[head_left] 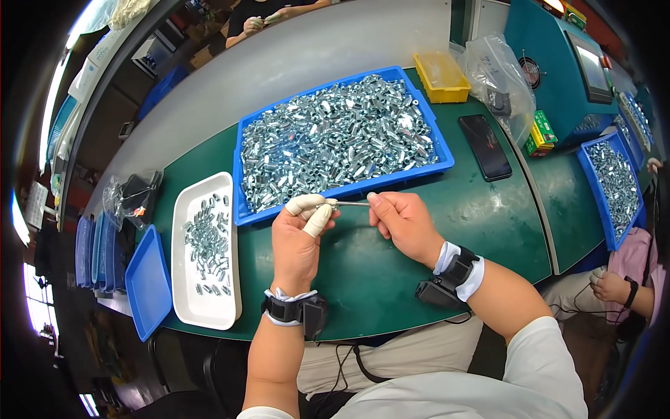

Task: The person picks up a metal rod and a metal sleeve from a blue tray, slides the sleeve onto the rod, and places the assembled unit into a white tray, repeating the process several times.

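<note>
My left hand (293, 244), with pale finger cots on its thumb and index finger, pinches a small silver metal sleeve (331, 202). From the right, my right hand (408, 225) grips a thin metal rod (356, 204) between thumb and fingers. The rod's left end meets the sleeve; whether it sits inside the sleeve is too small to tell. Both hands are just in front of a large blue tray (444, 158) heaped with similar silver sleeves. To the left of my left hand, a white tray (209, 315) holds a looser pile of them.
Beside the white tray leans a shallow blue tray (149, 286). A yellow bin (447, 93), a clear plastic bag (497, 70) and a phone (485, 148) lie at the right back, near a teal machine (555, 77). Another person sits at right by a filled blue tray (614, 241).
</note>
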Demonstrator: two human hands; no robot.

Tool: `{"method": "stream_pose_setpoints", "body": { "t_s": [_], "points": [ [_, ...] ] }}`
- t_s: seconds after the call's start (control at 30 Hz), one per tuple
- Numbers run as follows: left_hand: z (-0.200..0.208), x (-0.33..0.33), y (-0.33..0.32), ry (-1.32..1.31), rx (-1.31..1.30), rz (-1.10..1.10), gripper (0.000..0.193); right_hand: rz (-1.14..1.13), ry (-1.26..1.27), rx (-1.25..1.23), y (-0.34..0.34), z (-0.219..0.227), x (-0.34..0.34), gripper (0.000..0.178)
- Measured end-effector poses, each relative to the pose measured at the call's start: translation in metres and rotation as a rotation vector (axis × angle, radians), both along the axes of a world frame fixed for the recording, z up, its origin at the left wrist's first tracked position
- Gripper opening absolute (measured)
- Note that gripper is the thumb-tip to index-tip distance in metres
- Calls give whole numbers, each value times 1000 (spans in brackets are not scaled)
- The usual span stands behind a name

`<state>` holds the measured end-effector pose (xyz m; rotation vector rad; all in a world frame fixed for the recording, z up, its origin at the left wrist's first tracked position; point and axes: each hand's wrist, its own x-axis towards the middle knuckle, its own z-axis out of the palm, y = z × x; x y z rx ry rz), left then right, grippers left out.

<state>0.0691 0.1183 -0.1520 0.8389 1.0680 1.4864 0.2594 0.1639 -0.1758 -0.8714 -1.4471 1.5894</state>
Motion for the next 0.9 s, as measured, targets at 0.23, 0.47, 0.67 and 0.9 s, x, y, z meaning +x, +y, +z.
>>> {"method": "stream_pose_setpoints", "body": {
  "t_s": [0.23,0.47,0.67,0.9],
  "points": [
    [1,3,1,26,8,49,17,-27,-71,55,-4,6,0,40],
    [-4,9,1,216,16,-24,11,-84,-82,278,-2,-6,-5,34],
    [-2,15,-5,259,-94,-114,12,-64,-146,325,-6,5,-4,36],
    [-8,29,-7,437,63,-95,18,131,108,-79,-7,0,-1,48]
  ]
}}
